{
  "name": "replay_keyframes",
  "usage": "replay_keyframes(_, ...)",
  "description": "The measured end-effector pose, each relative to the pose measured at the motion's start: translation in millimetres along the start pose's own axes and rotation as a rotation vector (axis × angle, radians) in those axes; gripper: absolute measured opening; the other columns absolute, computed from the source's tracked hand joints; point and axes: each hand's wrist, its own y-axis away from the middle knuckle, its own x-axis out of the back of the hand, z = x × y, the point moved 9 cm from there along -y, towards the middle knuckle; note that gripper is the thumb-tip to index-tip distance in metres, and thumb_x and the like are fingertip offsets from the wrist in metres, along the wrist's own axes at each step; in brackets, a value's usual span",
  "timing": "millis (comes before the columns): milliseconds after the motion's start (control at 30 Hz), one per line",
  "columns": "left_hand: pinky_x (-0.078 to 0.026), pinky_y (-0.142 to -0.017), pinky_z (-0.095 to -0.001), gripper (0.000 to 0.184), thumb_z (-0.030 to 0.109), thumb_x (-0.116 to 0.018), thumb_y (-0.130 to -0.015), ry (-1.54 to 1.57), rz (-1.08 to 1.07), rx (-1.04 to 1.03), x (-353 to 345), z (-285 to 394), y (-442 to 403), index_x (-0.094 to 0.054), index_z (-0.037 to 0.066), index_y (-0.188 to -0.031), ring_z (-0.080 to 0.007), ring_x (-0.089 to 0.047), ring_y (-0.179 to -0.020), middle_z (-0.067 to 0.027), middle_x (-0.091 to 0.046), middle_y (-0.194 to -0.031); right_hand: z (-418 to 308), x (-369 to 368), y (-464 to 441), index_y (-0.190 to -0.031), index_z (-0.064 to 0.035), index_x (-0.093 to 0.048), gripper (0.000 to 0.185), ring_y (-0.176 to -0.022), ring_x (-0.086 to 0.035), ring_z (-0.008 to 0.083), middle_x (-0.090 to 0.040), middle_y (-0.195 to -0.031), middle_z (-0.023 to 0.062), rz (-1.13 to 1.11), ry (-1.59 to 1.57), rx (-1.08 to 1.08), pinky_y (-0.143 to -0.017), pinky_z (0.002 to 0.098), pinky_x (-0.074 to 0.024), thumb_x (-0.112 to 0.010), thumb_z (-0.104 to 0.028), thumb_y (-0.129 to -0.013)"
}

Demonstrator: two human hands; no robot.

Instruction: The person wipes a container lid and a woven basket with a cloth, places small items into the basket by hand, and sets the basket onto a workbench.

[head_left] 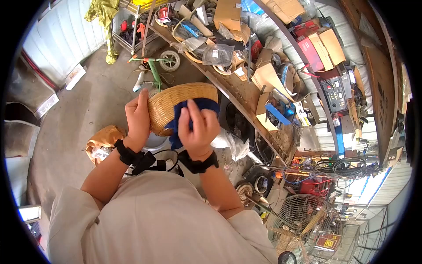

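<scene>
A woven wicker basket (165,104) is held up in front of me, tilted so its outer side faces me. My left hand (138,115) grips its left end, thumb up along the wall and the other fingers partly hidden behind it. Against the basket's right side my right hand (198,130) presses a dark blue cloth (180,115). The fingers of that hand are bent over the cloth, which hangs down below them. Both wrists wear black straps.
Cluttered shelving (246,103) with boxes and parts runs along the right. Beyond the basket stands a small green bike (154,72). An orange-brown bag (105,140) lies on the floor at left. A large wire-caged fan (305,224) is at lower right.
</scene>
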Motion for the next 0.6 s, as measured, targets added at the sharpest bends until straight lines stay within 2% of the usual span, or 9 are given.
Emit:
replay_keyframes(33,-0.027,-0.047,-0.0251,0.046,0.027,-0.056,-0.097,-0.010,-0.032,-0.014,-2,0,-1,-0.051,0.006,-0.057,-0.0028,-0.033,-0.053,0.0077,-0.043,-0.057,13,2,-2,-0.099,-0.0031,-0.070,0.019,-0.060,-0.051,0.0225,-0.052,-0.074,0.0076,0.003,-0.031,-0.122,-0.054,0.0311,-0.0424,-0.069,-0.004,-0.081)
replay_keyframes(100,-0.029,-0.048,-0.0244,0.041,0.026,-0.056,-0.097,0.007,-0.053,-0.004,-3,0,-6,-0.055,0.005,-0.061,-0.0029,-0.036,-0.054,0.0069,-0.046,-0.060,45,8,-3,-0.091,-0.0008,-0.067,0.007,-0.063,-0.053,0.0234,-0.055,-0.074,0.0097,0.200,-0.151,-0.254,-0.052,0.0301,-0.0408,-0.065,-0.004,-0.085)
replay_keyframes(167,-0.033,-0.050,-0.0233,0.036,0.026,-0.056,-0.097,0.053,-0.028,0.054,3,-2,-10,-0.060,0.005,-0.068,-0.0037,-0.040,-0.056,0.0056,-0.051,-0.064,90,3,8,-0.088,0.0026,-0.064,0.004,-0.068,-0.056,0.0229,-0.059,-0.079,0.0123,0.167,-0.203,-0.591,-0.063,0.0295,-0.0446,-0.061,-0.001,-0.088)
replay_keyframes(233,-0.032,-0.050,-0.0235,0.036,0.026,-0.056,-0.096,0.101,-0.003,0.042,11,1,-16,-0.059,0.005,-0.067,-0.0036,-0.039,-0.055,0.0057,-0.050,-0.064,132,4,37,-0.089,0.0033,-0.063,0.006,-0.068,-0.056,0.0222,-0.059,-0.079,0.0115,0.237,-0.436,-0.951,-0.065,0.0304,-0.0453,-0.062,-0.002,-0.089)
replay_keyframes(333,-0.031,-0.049,-0.0241,0.038,0.026,-0.057,-0.096,-0.037,0.005,-0.062,18,2,-24,-0.057,0.006,-0.064,-0.0036,-0.038,-0.055,0.0060,-0.049,-0.063,86,23,1,-0.089,0.0022,-0.064,0.007,-0.066,-0.057,0.0211,-0.060,-0.079,0.0103,0.239,-0.418,-0.675,-0.064,0.0293,-0.0456,-0.063,-0.005,-0.089)
replay_keyframes(367,-0.030,-0.049,-0.0243,0.039,0.026,-0.057,-0.096,-0.122,-0.004,-0.103,18,1,-23,-0.056,0.006,-0.063,-0.0036,-0.037,-0.055,0.0061,-0.048,-0.062,47,26,-25,-0.090,0.0010,-0.065,0.007,-0.064,-0.058,0.0191,-0.060,-0.078,0.0088,0.113,-0.289,-0.335,-0.062,0.0281,-0.0457,-0.064,-0.005,-0.087)
replay_keyframes(433,-0.025,-0.049,-0.0250,0.043,0.025,-0.057,-0.097,-0.126,-0.066,-0.133,1,15,-6,-0.052,0.005,-0.059,-0.0034,-0.032,-0.055,0.0074,-0.043,-0.060,-1,0,-39,-0.092,-0.0008,-0.066,0.007,-0.066,-0.059,0.0185,-0.061,-0.077,0.0082,-0.135,-0.273,-0.150,-0.063,0.0295,-0.0464,-0.065,-0.005,-0.087)
replay_keyframes(533,-0.022,-0.049,-0.0258,0.045,0.024,-0.058,-0.097,-0.187,-0.102,-0.147,-4,24,3,-0.049,0.004,-0.057,-0.0033,-0.029,-0.055,0.0080,-0.040,-0.058,20,-14,-33,-0.093,-0.0010,-0.067,0.008,-0.069,-0.060,0.0211,-0.062,-0.076,0.0095,-0.183,-0.187,-0.328,-0.064,0.0315,-0.0466,-0.065,-0.005,-0.086)
replay_keyframes(600,-0.022,-0.049,-0.0261,0.045,0.024,-0.058,-0.097,-0.165,-0.080,-0.146,2,28,0,-0.048,0.004,-0.057,-0.0032,-0.029,-0.055,0.0081,-0.039,-0.058,62,-15,-25,-0.092,-0.0007,-0.068,0.009,-0.069,-0.061,0.0220,-0.063,-0.077,0.0104,-0.069,-0.308,-0.496,-0.064,0.0319,-0.0464,-0.066,-0.006,-0.086)
